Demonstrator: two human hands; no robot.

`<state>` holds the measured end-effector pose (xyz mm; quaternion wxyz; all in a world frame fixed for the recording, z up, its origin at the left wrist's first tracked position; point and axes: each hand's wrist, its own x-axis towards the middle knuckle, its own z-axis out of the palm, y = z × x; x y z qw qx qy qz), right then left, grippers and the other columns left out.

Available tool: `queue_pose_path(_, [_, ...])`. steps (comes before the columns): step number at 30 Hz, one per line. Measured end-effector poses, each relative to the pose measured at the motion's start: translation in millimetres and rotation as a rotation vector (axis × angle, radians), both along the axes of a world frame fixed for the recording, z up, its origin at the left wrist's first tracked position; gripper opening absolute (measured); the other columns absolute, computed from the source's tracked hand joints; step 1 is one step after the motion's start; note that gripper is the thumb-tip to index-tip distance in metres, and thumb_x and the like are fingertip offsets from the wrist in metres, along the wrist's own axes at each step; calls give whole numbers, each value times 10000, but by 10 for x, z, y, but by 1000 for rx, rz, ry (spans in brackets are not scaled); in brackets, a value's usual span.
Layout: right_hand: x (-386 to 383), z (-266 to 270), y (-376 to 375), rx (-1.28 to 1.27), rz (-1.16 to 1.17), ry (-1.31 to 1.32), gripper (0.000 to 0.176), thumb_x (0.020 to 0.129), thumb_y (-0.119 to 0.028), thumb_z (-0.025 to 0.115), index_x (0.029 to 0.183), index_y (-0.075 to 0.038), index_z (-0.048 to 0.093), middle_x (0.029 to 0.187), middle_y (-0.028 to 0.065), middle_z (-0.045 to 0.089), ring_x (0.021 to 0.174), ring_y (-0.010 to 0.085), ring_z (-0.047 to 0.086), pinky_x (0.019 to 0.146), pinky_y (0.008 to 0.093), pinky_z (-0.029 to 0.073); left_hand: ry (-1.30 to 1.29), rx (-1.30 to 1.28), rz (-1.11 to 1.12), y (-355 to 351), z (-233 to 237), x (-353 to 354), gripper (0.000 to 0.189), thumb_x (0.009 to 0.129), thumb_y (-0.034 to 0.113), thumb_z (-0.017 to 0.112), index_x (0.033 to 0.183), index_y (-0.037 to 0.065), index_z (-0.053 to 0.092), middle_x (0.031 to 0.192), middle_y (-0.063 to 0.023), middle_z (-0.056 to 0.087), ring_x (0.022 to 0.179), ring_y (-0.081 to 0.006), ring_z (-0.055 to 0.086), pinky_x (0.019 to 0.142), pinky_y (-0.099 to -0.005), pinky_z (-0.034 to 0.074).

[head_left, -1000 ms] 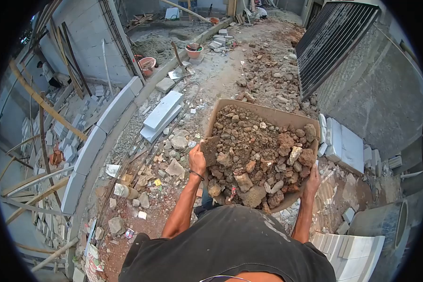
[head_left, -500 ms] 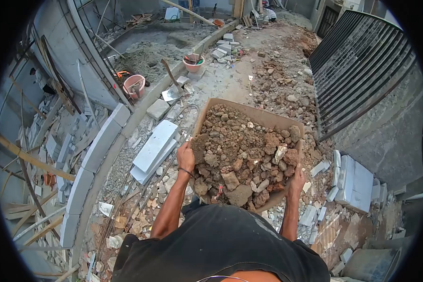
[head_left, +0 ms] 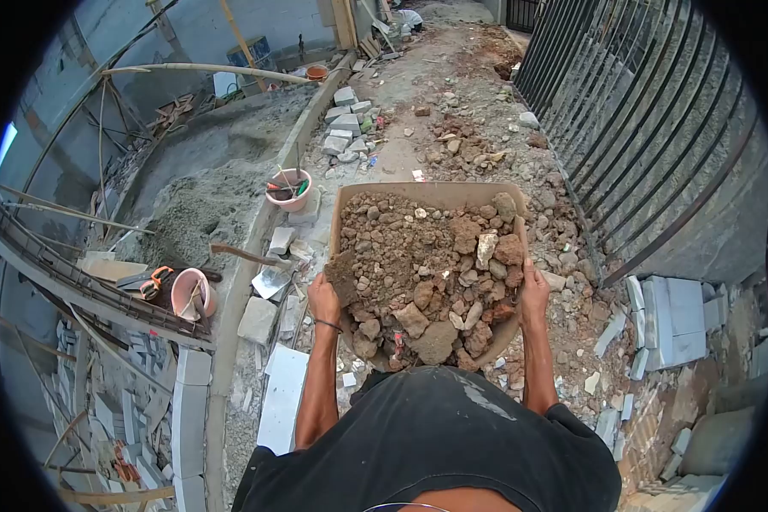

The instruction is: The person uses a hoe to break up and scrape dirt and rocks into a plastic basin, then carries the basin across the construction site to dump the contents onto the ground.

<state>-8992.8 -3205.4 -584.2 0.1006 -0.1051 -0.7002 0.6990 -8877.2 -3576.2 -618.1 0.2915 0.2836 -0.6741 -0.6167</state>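
Observation:
A brown tub (head_left: pixel 431 194) full of soil, stones and rubble (head_left: pixel 418 273) is held in front of my body. My left hand (head_left: pixel 323 299) grips its left rim, with a dark band on the wrist. On the opposite side, my right hand (head_left: pixel 533 294) has its fingers closed on the right rim. Larger reddish and grey lumps lie at the right and near side of the load. The tub's underside is hidden.
Left of the path are a hoe blade (head_left: pixel 270 282), a pink bucket (head_left: pixel 194 295), another bucket with tools (head_left: pixel 289 201) and white slabs (head_left: pixel 282 399). A black metal railing (head_left: pixel 648 128) and stacked blocks (head_left: pixel 670 322) stand on the right. Rubble (head_left: pixel 461 136) covers the path ahead.
The view has turned and moved forward along the path. Both hands still hold the tub, which now sits slightly further left and squarer in view. The buckets and hoe appear closer.

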Motion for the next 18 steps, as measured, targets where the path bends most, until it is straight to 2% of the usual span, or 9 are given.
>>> queue_pose_path(1, [-332,47,-136,50,30,-54,364,897,-358,535,654,-89,515,572,-89,343,529,36,265,460,234,219,32,116,-18,-119,57,-284,280,821,69,385,902,-37,631,744,-18,605,651,-120,515,609,-261,413])
queue_pose_path(3, [-669,251,-517,77,38,-59,368,894,-367,537,648,-94,512,571,-88,329,528,38,256,459,238,211,62,139,-46,-416,174,-572,290,807,49,372,913,-40,627,768,-21,604,658,-122,515,617,-262,418])
queue_pose_path(6, [-1479,485,-917,106,60,-28,378,890,-384,540,638,-105,501,578,-87,310,536,44,245,464,238,197,128,104,-21,-858,188,-1243,323,795,22,348,966,-45,614,831,-41,605,691,-125,522,646,-263,434])
queue_pose_path(8, [-1921,585,-1229,93,61,25,376,893,-383,535,639,-108,502,582,-87,299,543,46,239,469,236,196,71,-4,88,-1050,232,-1678,337,795,15,338,978,-52,612,831,-44,609,714,-125,527,670,-253,435])
queue_pose_path(10, [-2492,445,-1463,87,73,34,364,895,-381,533,663,-100,534,592,-89,309,554,44,245,478,233,205,53,109,58,-1364,-36,-2231,346,809,28,340,1012,-47,610,857,-48,617,745,-118,538,687,-241,430])
queue_pose_path(12, [-3089,130,-1666,41,104,-13,355,892,-378,539,696,-83,563,602,-89,337,560,40,258,480,230,217,33,98,-3,-1629,6,-2754,327,819,33,360,1006,-39,618,864,-45,621,745,-111,539,686,-237,428])
queue_pose_path(14, [-3693,130,-2103,15,100,18,356,893,-371,539,697,-74,561,607,-83,368,563,38,272,480,228,225,87,24,-30,-1926,103,-3486,281,852,67,402,980,-36,630,834,-34,620,724,-102,535,669,-232,426])
queue_pose_path(16, [-4350,130,-2419,84,12,-5,364,895,-366,536,683,-70,546,602,-77,380,557,40,280,475,224,230,90,188,22,-2263,9,-4259,259,880,112,432,938,-31,640,772,-15,605,681,-94,510,636,-229,416])
queue_pose_path(18, [-4840,-31,-2450,34,31,-43,361,898,-364,531,709,-59,573,617,-71,399,568,42,304,483,219,250,99,171,-8,-2517,-17,-4852,280,905,170,441,940,-19,645,743,-11,597,666,-80,492,613,-231,408])
